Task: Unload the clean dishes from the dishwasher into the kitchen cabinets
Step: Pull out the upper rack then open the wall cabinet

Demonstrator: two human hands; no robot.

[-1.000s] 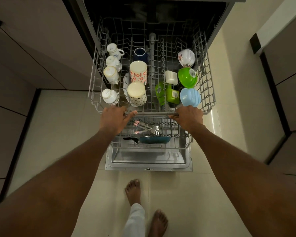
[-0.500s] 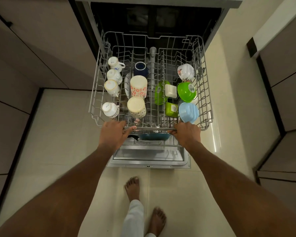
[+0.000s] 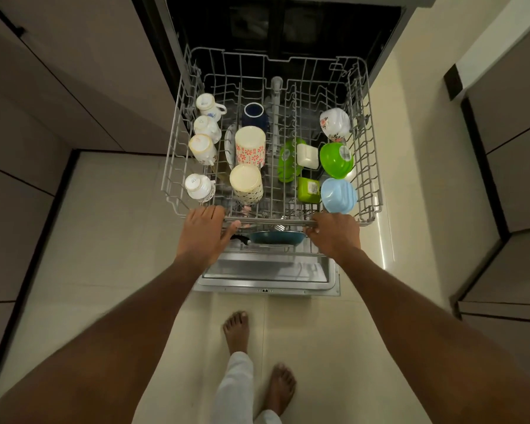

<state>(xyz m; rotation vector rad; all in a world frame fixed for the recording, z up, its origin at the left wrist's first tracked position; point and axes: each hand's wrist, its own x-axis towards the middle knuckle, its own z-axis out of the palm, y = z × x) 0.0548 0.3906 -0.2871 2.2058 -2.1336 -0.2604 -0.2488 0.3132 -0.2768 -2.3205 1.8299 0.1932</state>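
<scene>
Left hand (image 3: 204, 234): fingers curled over front rail of grey wire upper rack (image 3: 372, 166); gripping it
Right hand (image 3: 334, 235): curled round same rail
Load: upturned cups, bowls

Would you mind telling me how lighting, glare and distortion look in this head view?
Head view: dim, warm light; the dishwasher cavity is nearly black; a bright glare streak marks the cream floor tile; wide-angle distortion stretches both forearms; the grey wire upper rack stays sharp.

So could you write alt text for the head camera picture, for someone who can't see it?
Seen from above, a person's left hand and right hand grip the front rail of a pulled-out dishwasher rack. It holds white cups, patterned mugs and green bowls; a blue pan lies below.
</scene>
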